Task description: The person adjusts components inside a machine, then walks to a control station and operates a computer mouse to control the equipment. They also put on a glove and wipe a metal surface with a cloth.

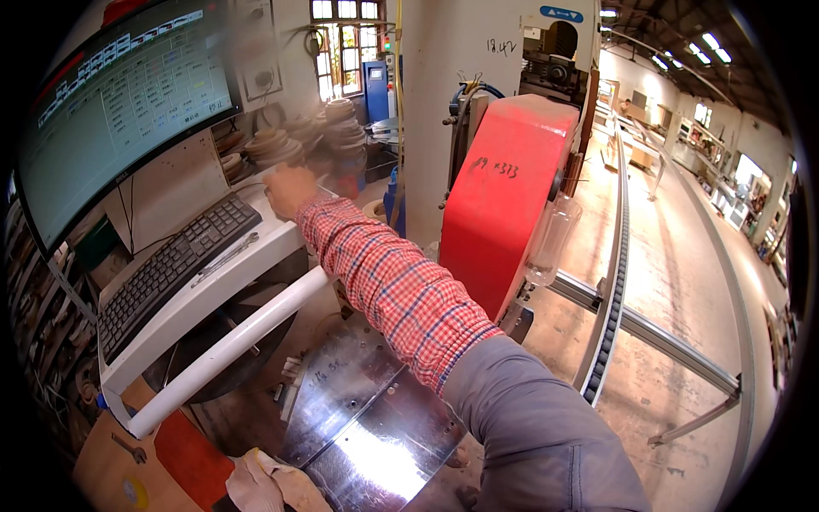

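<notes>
My right arm, in a red checked sleeve and a grey oversleeve, reaches up and left across the view. My bare right hand (290, 189) is over the white shelf, just beyond the right end of the black keyboard (175, 260). Its fingers are blurred, and whatever lies under them is hidden. A metal wrench (226, 258) lies along the shelf's front edge, beside the keyboard. At the bottom edge is a cream cloth work glove (277, 485). I cannot tell whether my left hand is inside it or behind it.
A monitor (128, 107) stands above the keyboard. Below the shelf runs a thick white bar (230, 352). A shiny metal plate (367, 427) lies beneath my arm. A big red machine guard (512, 188) rises to the right, beside a roller rail (616, 290). Another wrench (130, 448) lies lower left.
</notes>
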`<state>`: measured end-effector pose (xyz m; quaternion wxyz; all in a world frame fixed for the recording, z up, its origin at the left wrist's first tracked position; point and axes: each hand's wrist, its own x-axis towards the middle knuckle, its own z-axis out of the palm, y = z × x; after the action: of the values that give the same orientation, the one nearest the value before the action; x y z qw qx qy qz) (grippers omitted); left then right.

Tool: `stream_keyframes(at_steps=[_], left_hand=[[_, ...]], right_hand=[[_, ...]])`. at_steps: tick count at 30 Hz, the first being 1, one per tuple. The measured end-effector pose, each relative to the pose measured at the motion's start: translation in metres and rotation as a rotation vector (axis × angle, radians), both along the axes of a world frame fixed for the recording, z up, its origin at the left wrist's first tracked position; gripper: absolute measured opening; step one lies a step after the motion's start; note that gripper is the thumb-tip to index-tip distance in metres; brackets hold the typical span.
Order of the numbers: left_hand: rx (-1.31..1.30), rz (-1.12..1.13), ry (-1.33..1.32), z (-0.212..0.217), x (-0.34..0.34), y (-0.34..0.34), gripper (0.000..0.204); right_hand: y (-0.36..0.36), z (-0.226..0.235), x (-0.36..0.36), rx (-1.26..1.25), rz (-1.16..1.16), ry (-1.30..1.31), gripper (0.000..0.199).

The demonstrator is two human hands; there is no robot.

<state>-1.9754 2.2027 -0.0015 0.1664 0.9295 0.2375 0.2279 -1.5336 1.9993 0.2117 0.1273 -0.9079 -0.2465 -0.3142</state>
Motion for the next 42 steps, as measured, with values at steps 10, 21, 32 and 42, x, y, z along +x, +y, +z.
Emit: stream_keyframes(at_steps=[10, 21, 32, 42], left_hand=[[0.1, -0.098, 0.135, -0.007, -0.003, 0.014, 0.057], [0.119, 0.009, 0.024, 0.0, -0.006, 0.006, 0.044], [0.157, 0.009, -0.005, 0.005, -0.005, 0.002, 0.032], [0.15, -0.006, -0.04, 0.008, -0.002, -0.003, 0.032]], right_hand=[[0.0, -0.001, 0.0, 0.004, 0.012, -0.019, 0.029], [0.019, -0.005, 0.006, 0.012, 0.023, -0.018, 0.021], [0.001, 0.001, -0.002, 0.013, 0.027, -0.013, 0.029], [-0.005, 0.0, 0.001, 0.019, 0.01, -0.044, 0.031]])
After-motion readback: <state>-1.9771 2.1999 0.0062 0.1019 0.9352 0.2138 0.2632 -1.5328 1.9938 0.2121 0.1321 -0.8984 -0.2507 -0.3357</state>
